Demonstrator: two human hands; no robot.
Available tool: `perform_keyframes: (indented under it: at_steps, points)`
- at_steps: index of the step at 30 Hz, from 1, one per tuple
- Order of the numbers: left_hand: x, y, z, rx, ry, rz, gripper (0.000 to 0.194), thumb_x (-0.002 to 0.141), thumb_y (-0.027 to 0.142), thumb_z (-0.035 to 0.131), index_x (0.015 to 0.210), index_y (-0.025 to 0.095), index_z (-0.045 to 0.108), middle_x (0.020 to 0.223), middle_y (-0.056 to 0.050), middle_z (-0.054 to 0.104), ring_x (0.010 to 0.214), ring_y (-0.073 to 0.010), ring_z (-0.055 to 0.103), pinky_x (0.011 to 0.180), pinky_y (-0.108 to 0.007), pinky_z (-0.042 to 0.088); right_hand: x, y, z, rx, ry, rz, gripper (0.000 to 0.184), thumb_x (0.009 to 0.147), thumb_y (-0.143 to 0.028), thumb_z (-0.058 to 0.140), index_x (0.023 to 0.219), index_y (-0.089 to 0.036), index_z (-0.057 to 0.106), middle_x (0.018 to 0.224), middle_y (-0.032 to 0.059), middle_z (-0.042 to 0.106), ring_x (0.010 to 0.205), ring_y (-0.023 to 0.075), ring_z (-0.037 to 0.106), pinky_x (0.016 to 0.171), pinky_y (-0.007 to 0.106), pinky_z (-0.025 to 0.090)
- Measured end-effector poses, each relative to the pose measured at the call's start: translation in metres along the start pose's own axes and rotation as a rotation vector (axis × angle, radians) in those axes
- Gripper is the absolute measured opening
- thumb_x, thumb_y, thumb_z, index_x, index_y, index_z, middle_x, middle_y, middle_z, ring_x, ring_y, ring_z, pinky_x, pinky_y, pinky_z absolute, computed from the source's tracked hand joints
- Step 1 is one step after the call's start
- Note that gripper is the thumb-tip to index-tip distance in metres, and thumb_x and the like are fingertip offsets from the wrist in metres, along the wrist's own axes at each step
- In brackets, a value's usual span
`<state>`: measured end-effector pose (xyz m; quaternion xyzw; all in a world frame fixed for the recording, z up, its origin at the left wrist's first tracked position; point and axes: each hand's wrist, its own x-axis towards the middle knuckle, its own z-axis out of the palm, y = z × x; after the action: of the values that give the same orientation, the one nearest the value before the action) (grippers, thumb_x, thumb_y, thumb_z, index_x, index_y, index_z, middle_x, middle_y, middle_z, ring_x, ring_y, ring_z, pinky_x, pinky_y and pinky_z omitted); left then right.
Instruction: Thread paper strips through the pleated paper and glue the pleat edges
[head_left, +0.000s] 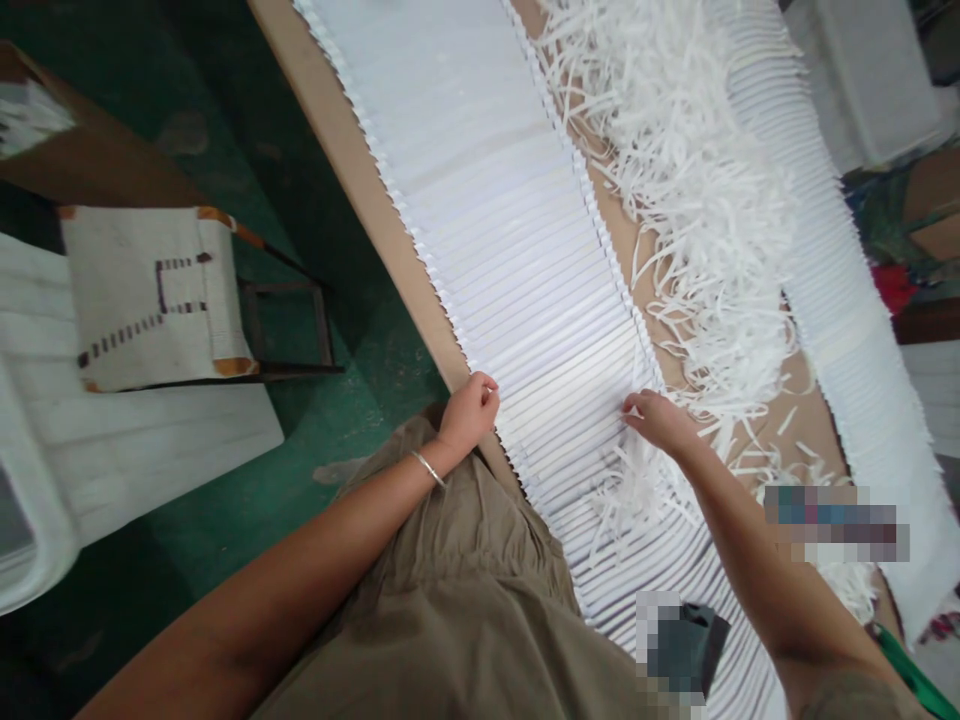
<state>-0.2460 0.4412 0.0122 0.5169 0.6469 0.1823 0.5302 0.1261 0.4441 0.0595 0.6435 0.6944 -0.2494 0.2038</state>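
Observation:
A long row of overlapping white sheets (525, 230) runs diagonally along the table, its layered edges stepped on both sides. At the row's left edge is my left hand (471, 412), with thumb and fingers closed; whatever lies between them is too small to make out. My right hand (658, 420) is at the opposite edge, its thumb and forefinger pinched on what looks like a thin white strip. Loose white strips (637, 490) lie on the sheets just below that hand.
A large heap of white strips (697, 200) covers the brown tabletop (352, 190) to the right. Beyond it lies another row of white sheets (840, 300). A dark object (694, 650), partly pixelated, rests on the near sheets. A woven stool (150, 300) stands at left.

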Motion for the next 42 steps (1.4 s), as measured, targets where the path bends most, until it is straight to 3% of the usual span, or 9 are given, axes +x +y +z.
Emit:
perform_keyframes:
  at_steps: [5,11,16,21,25,28,31,35,42]
  points:
    - [-0.007,0.022,0.020,-0.062,-0.165,0.059,0.017,0.092,0.022,0.053,0.104,0.021,0.065,0.072,0.002,0.065,0.057,-0.0131,0.062,0.062,-0.025,0.048,-0.006,-0.051,-0.008,0.173,0.186,-0.214,0.016,0.095,-0.027,0.057,0.089,-0.021,0.070,0.099,0.0104,0.067,0.089,0.0219,0.066,0.085,0.033,0.048]
    - [-0.010,0.047,0.034,-0.142,-0.302,0.154,0.016,0.091,0.024,0.057,0.098,0.019,0.070,0.082,-0.005,0.073,0.070,-0.0171,0.068,0.067,-0.028,0.052,0.001,-0.132,-0.010,0.411,-0.004,-0.327,0.009,0.099,-0.027,0.048,0.096,-0.025,0.055,0.076,0.0018,0.069,0.069,0.0192,0.064,0.067,0.028,0.043]
    - [-0.007,0.038,0.015,-0.318,-0.429,-0.014,0.014,0.088,0.021,0.057,0.076,0.018,0.061,0.062,0.000,0.066,0.053,-0.0126,0.060,0.054,-0.023,0.041,0.012,-0.145,-0.008,0.430,0.032,-0.333,0.017,0.095,-0.039,0.061,0.103,-0.025,0.058,0.073,-0.0001,0.066,0.062,0.0176,0.058,0.062,0.027,0.038]
    - [-0.007,0.028,-0.002,-0.485,-0.545,-0.114,0.017,0.086,0.029,0.067,0.077,0.016,0.061,0.066,-0.002,0.068,0.054,-0.0103,0.061,0.052,-0.021,0.037,0.021,-0.149,-0.004,0.515,-0.079,-0.388,0.034,0.095,-0.055,0.059,0.083,-0.023,0.063,0.065,-0.0006,0.060,0.060,0.0143,0.051,0.061,0.027,0.036]
    - [-0.002,0.017,-0.014,-0.429,-0.534,-0.147,0.015,0.085,0.027,0.067,0.077,0.016,0.061,0.067,-0.002,0.069,0.053,-0.0106,0.062,0.053,-0.021,0.039,0.033,-0.137,-0.003,0.668,-0.206,-0.370,0.035,0.090,-0.054,0.061,0.079,-0.022,0.064,0.063,-0.0027,0.057,0.059,0.0126,0.047,0.058,0.025,0.036]
    - [0.007,0.005,-0.029,-0.262,-0.349,-0.068,0.013,0.086,0.021,0.062,0.074,0.016,0.060,0.059,0.000,0.065,0.052,-0.0110,0.060,0.056,-0.021,0.042,0.045,-0.104,-0.014,0.681,-0.256,-0.285,0.033,0.086,-0.052,0.060,0.078,-0.021,0.066,0.059,-0.0037,0.055,0.056,0.0119,0.045,0.055,0.025,0.035]
    - [0.019,-0.006,-0.043,-0.101,-0.123,-0.004,0.011,0.084,0.017,0.058,0.074,0.017,0.061,0.057,0.002,0.062,0.055,-0.0123,0.059,0.060,-0.022,0.043,0.057,-0.063,-0.036,0.602,-0.185,-0.186,0.036,0.083,-0.055,0.061,0.076,-0.021,0.067,0.060,-0.0028,0.057,0.056,0.0123,0.047,0.055,0.025,0.036]
    - [0.035,-0.014,-0.047,-0.016,0.012,0.011,0.007,0.083,0.017,0.057,0.077,0.018,0.062,0.064,0.002,0.065,0.059,-0.0136,0.060,0.062,-0.024,0.045,0.077,-0.020,-0.065,0.484,-0.053,-0.106,0.044,0.078,-0.065,0.064,0.075,-0.021,0.068,0.058,-0.0021,0.056,0.056,0.0124,0.047,0.055,0.026,0.035]
    - [0.056,-0.011,-0.025,0.139,0.176,-0.010,0.008,0.086,0.018,0.059,0.079,0.019,0.061,0.079,-0.002,0.070,0.076,-0.0165,0.064,0.072,-0.026,0.047,0.125,0.005,-0.089,0.519,0.161,0.055,0.036,0.081,-0.053,0.069,0.082,-0.018,0.069,0.064,0.0015,0.063,0.058,0.0126,0.050,0.057,0.026,0.037]
